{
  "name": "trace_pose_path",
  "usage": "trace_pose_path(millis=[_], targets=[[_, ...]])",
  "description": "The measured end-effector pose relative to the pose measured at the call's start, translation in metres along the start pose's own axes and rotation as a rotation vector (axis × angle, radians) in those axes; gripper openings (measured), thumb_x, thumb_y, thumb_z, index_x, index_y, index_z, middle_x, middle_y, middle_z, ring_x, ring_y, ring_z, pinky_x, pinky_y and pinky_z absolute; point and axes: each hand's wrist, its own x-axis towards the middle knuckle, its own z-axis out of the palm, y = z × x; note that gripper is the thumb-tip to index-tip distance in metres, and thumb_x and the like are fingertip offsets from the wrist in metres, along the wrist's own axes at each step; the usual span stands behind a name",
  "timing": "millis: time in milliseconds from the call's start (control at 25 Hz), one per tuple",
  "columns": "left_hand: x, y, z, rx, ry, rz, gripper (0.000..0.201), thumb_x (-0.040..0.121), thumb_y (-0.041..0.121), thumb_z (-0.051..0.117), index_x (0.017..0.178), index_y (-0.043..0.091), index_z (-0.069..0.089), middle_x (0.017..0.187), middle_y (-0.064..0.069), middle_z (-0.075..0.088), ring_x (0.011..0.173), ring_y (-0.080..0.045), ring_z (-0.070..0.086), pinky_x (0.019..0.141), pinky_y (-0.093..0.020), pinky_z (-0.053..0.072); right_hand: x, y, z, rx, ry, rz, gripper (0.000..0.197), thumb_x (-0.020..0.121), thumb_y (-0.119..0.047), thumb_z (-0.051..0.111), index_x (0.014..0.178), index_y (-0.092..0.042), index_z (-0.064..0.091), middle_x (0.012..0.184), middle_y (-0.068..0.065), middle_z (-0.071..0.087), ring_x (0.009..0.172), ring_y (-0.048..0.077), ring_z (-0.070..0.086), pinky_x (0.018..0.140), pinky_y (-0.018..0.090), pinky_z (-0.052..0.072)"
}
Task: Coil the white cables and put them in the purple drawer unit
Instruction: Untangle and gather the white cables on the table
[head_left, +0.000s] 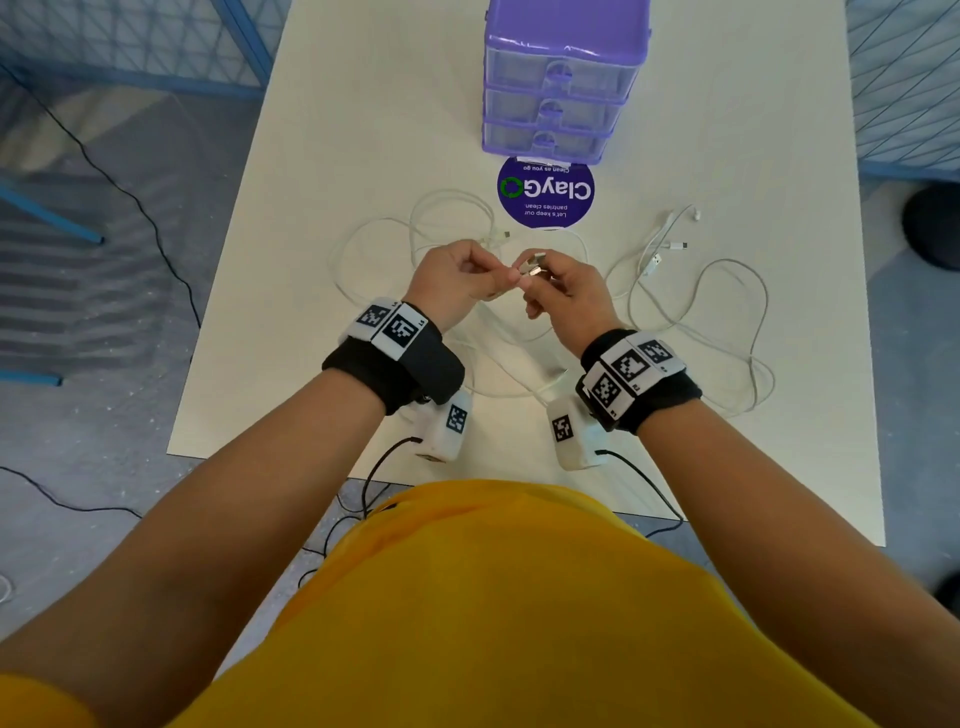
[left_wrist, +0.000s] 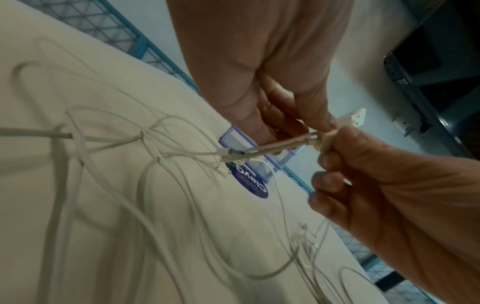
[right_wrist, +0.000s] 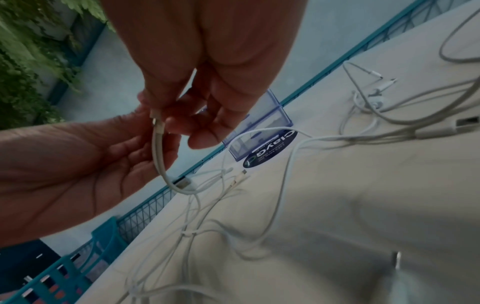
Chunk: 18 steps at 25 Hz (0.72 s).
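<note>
The purple drawer unit (head_left: 563, 78) stands at the table's far edge with its three drawers closed. Several white cables lie loose on the table: loops on the left (head_left: 415, 228), a long one on the right (head_left: 727, 312), and a thin bundle with small plugs (head_left: 670, 234). Both hands are raised over the table's middle. My right hand (head_left: 535, 275) pinches a white cable's USB plug (head_left: 531, 264). My left hand (head_left: 506, 275) pinches the same cable (left_wrist: 272, 146) just beside it. The cable (right_wrist: 158, 148) hangs down in a curve to the table.
A round purple ClayGo sticker (head_left: 545, 189) lies in front of the drawers. Blue wire-mesh panels (head_left: 130, 47) stand around the table, with black cords on the floor to the left. A teal basket (right_wrist: 64, 267) sits beyond the table's left side.
</note>
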Motion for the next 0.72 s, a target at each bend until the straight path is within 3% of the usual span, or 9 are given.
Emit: trace_pose_path(millis=[120, 200, 280, 400, 520, 600, 720], targets=[[0.010, -0.005, -0.015, 0.232, 0.196, 0.099, 0.003, 0.080, 0.007, 0.065, 0.080, 0.010, 0.065, 0.085, -0.002, 0.066, 0.070, -0.002, 0.058, 0.070, -0.007, 0.042, 0.002, 0.003, -0.005, -0.036, 0.015, 0.043, 0.017, 0.087, -0.003, 0.048, 0.090, -0.018, 0.056, 0.059, -0.003, 0.050, 0.049, 0.003, 0.050, 0.058, 0.017, 0.048], [0.014, -0.015, -0.028, 0.489, 0.240, 0.207, 0.015, 0.083, 0.006, 0.058, 0.094, 0.007, 0.068, 0.102, -0.005, 0.064, 0.084, -0.011, 0.054, 0.072, 0.002, 0.035, 0.003, 0.004, -0.008, -0.039, 0.016, 0.059, 0.016, 0.087, -0.004, 0.047, 0.088, -0.018, 0.056, 0.059, -0.004, 0.049, 0.049, 0.002, 0.050, 0.059, 0.018, 0.048], [0.015, -0.023, -0.033, 0.642, 0.042, 0.319, 0.025, 0.084, 0.001, 0.054, 0.105, 0.007, 0.067, 0.112, -0.013, 0.062, 0.096, -0.018, 0.055, 0.083, 0.001, 0.032, 0.005, 0.006, -0.010, -0.051, 0.003, 0.071, 0.016, 0.087, -0.004, 0.047, 0.087, -0.018, 0.055, 0.060, -0.003, 0.049, 0.046, -0.001, 0.050, 0.059, 0.017, 0.048], [0.022, -0.023, -0.031, 0.813, -0.209, 0.365, 0.036, 0.086, -0.001, 0.049, 0.117, 0.012, 0.062, 0.124, -0.014, 0.057, 0.115, -0.027, 0.053, 0.104, -0.027, 0.036, 0.006, 0.009, -0.010, -0.068, -0.012, 0.077, 0.017, 0.087, -0.005, 0.047, 0.085, -0.020, 0.055, 0.062, -0.003, 0.050, 0.046, -0.002, 0.050, 0.059, 0.017, 0.048], [0.033, -0.020, -0.024, 0.966, -0.260, 0.253, 0.035, 0.088, 0.005, 0.049, 0.122, 0.013, 0.057, 0.130, -0.012, 0.055, 0.120, -0.029, 0.049, 0.104, -0.035, 0.035, 0.005, 0.009, -0.010, -0.089, -0.015, 0.078, 0.015, 0.088, -0.005, 0.047, 0.088, -0.018, 0.055, 0.065, -0.002, 0.051, 0.050, 0.000, 0.051, 0.059, 0.017, 0.048], [0.037, -0.018, -0.021, 1.049, -0.228, 0.208, 0.027, 0.089, 0.011, 0.051, 0.115, 0.010, 0.060, 0.122, -0.013, 0.061, 0.114, -0.031, 0.053, 0.097, -0.036, 0.038, 0.004, 0.010, -0.010, -0.144, 0.007, 0.048, 0.013, 0.087, -0.006, 0.049, 0.092, -0.013, 0.058, 0.079, -0.002, 0.053, 0.063, 0.004, 0.051, 0.060, 0.015, 0.049], [0.034, -0.013, -0.023, 0.812, -0.091, 0.275, 0.023, 0.090, 0.014, 0.051, 0.106, 0.004, 0.065, 0.112, -0.016, 0.067, 0.107, -0.029, 0.060, 0.090, -0.022, 0.039, 0.003, 0.010, -0.012, -0.190, 0.026, 0.022, 0.015, 0.086, -0.005, 0.051, 0.098, -0.005, 0.060, 0.096, 0.001, 0.054, 0.080, 0.014, 0.054, 0.062, 0.008, 0.049]])
